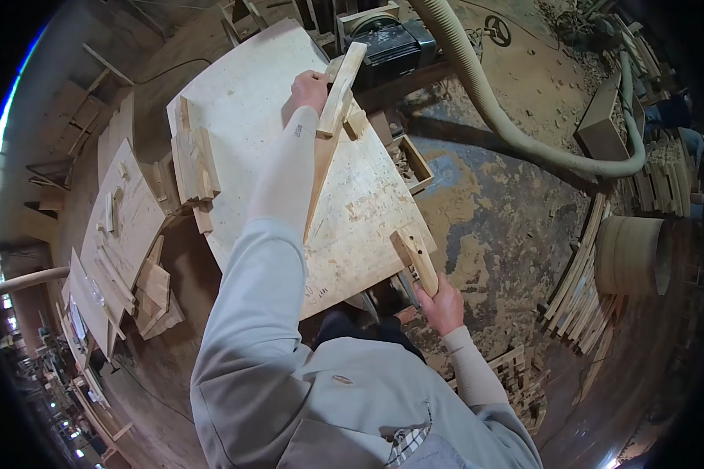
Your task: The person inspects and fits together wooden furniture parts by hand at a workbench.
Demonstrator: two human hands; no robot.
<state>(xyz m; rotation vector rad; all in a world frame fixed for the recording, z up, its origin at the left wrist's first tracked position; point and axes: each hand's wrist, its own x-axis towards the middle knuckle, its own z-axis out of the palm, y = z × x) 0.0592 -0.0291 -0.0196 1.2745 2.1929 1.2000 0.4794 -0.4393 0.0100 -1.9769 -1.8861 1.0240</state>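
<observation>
My left hand (310, 90) is at the far side of the pale wooden worktable (262, 86), its fingers curled in beside an upright-looking wooden block (343, 90). Something dark shows at the fingertips, but I cannot tell what they hold. From below that block a long thin wooden strip (321, 187) runs toward me across the tabletop. At the near right corner, my right hand (442, 305) is closed around the lower end of a short wooden piece (421, 262) with small dark holes. The upper end of this piece overlaps the table's corner.
A dark motor (389, 48) stands behind the table, with a ribbed hose (477, 94) curving right. Stacked wooden pieces (194, 166) lie on the table's left side. An offcut box (414, 168) sits by the right edge; long strips (575, 289) and a round drum (630, 254) stand farther right.
</observation>
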